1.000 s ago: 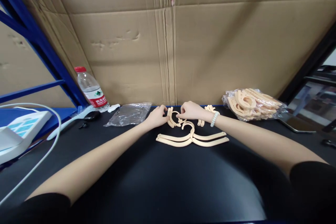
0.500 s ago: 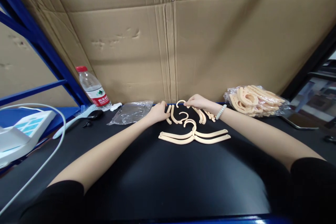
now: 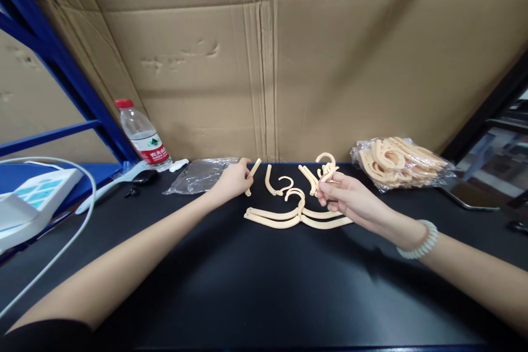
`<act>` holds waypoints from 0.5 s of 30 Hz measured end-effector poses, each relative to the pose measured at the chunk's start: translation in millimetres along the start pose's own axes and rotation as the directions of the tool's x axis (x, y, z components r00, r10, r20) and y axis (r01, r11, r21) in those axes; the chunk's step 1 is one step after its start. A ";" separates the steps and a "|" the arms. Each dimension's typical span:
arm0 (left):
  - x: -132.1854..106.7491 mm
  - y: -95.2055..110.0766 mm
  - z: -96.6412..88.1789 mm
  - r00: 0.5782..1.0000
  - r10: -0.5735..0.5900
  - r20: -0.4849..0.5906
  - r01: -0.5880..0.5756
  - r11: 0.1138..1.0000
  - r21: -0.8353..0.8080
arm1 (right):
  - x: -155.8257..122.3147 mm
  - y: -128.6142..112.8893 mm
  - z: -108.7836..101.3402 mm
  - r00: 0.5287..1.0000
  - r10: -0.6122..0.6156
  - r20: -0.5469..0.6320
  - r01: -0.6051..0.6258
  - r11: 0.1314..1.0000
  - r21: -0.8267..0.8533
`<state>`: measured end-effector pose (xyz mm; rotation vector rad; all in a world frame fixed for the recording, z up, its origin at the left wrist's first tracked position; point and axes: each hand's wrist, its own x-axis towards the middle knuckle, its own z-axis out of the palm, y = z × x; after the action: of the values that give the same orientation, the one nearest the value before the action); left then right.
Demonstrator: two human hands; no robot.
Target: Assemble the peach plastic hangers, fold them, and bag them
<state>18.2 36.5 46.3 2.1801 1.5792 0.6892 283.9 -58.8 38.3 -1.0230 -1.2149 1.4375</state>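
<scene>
My left hand [image 3: 234, 179] is closed on a beige hanger arm [image 3: 253, 176], one end of it tilted up off the black table. In my right hand [image 3: 346, 193] a beige hanger hook [image 3: 326, 160] is pinched, its curve pointing up. Between the hands lie a loose hanger arm [image 3: 269, 180] and a hook piece [image 3: 285, 185] touching at their near ends. In front of them two beige hangers [image 3: 272, 222] rest nested together, their right ends partly behind my right hand. More hanger arms [image 3: 307, 177] lie just left of the right hand, with several small hooks partly hidden behind it.
A clear plastic bag [image 3: 198, 176] lies left of my left hand, near a water bottle [image 3: 145, 140] with a red cap. At the right sits a bag of beige hanger parts [image 3: 400, 162]. A white cable [image 3: 88, 220] loops at the left. Cardboard [image 3: 198, 77] stands behind the table.
My right hand has lifted the hook and brought it nearer and to the right. My left hand has shifted slightly left, raising the hanger arm from the table.
</scene>
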 end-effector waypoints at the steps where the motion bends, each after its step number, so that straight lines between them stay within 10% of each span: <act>1: -9.7 4.5 -0.4 1.000 0.016 -0.015 -0.017 0.998 -0.068 | -2.7 2.1 2.8 1.000 -0.003 -0.004 0.003 1.000 0.027; 5: -59.1 30.0 9.6 0.995 0.091 -0.047 -0.102 0.932 -0.348 | -10.0 13.2 21.6 1.000 -0.008 0.029 0.005 0.995 0.097; 8: -91.0 44.4 23.3 0.989 0.085 -0.117 -0.144 0.652 -0.744 | -16.5 21.7 36.6 0.996 -0.032 0.085 0.018 0.986 0.168; 15: -116.4 41.3 43.6 0.989 0.123 -0.081 -0.133 0.512 -0.849 | -32.6 32.2 43.4 0.966 -0.034 0.257 -0.044 0.956 0.291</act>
<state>45.6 -87.2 13.1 1.4975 0.7482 1.2086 243.3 -100.3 13.7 -0.6479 -1.1341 1.7367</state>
